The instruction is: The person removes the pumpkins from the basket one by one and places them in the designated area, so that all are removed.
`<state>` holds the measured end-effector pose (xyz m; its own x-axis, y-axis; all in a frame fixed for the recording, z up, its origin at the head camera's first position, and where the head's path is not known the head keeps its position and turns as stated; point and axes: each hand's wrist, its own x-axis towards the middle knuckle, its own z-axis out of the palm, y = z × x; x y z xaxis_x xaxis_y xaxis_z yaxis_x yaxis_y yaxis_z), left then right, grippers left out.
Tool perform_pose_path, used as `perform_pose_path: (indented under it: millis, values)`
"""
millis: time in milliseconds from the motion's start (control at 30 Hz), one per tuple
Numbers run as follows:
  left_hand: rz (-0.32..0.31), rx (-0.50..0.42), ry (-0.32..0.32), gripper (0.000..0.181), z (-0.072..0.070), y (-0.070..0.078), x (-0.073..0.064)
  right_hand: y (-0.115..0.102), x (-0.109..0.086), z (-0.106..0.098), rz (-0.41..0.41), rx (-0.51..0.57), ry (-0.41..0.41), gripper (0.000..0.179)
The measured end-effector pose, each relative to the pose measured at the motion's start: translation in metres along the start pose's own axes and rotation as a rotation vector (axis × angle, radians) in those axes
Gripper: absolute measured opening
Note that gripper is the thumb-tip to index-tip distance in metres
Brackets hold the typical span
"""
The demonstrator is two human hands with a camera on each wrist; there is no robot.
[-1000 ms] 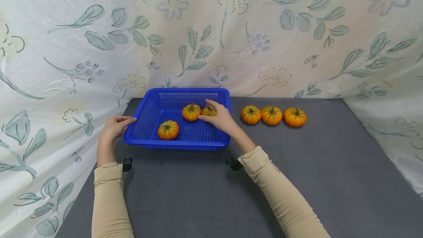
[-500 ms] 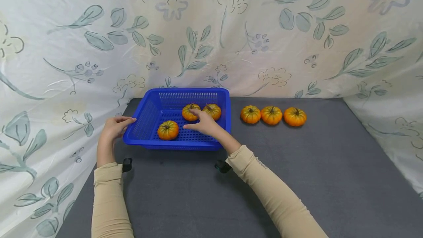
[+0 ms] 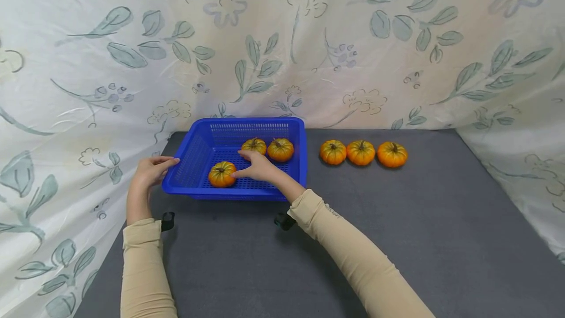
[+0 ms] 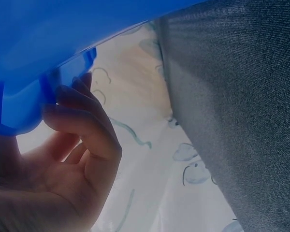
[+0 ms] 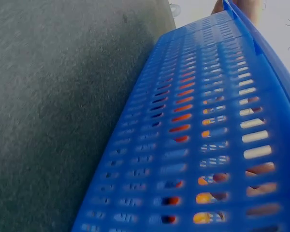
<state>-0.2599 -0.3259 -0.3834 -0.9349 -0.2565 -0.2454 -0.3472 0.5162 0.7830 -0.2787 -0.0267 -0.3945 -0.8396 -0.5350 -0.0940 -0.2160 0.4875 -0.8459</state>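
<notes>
My left hand [image 3: 151,173] pinches the left rim of a blue plastic basket [image 3: 251,192]; in the left wrist view its fingers [image 4: 82,121] curl up under the rim. Inside the basket lie three small orange pumpkins: a front-left pumpkin [image 3: 222,174], a middle pumpkin [image 3: 253,145] and a right pumpkin [image 3: 280,150]. My right hand [image 3: 260,167] reaches in over the front rim, thumb and fingers spread apart. Its thumb tip is right at the front-left pumpkin's right side, and its fingers overlap the lower part of the middle one. The basket's slotted wall hides most of this hand in the right wrist view.
Right of the basket, a row of three more pumpkins stands on the dark grey table [image 3: 397,229]: a left one [image 3: 333,152], a centre one [image 3: 361,153] and a right one [image 3: 392,155]. A flower-patterned cloth [image 3: 309,77] hangs behind and along the sides.
My right hand has let go of the right pumpkin in the basket and moved left to the front-left pumpkin. The left hand keeps its place on the rim.
</notes>
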Motion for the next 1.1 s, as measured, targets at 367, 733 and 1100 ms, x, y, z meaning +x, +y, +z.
perform_pose_path:
  millis: [367, 733, 1100]
  values:
    - [0.012, 0.015, -0.017, 0.067, 0.000, 0.002, -0.002, -0.007, 0.013, 0.013, 0.033, 0.011, -0.056, 0.080]
    - [0.025, 0.021, -0.020, 0.067, 0.001, 0.001, -0.005, -0.013, 0.018, 0.018, 0.035, -0.010, -0.172, 0.082]
    - [0.046, 0.066, -0.024, 0.067, -0.002, 0.000, -0.002, -0.015, 0.025, 0.024, 0.103, -0.104, -0.218, 0.084]
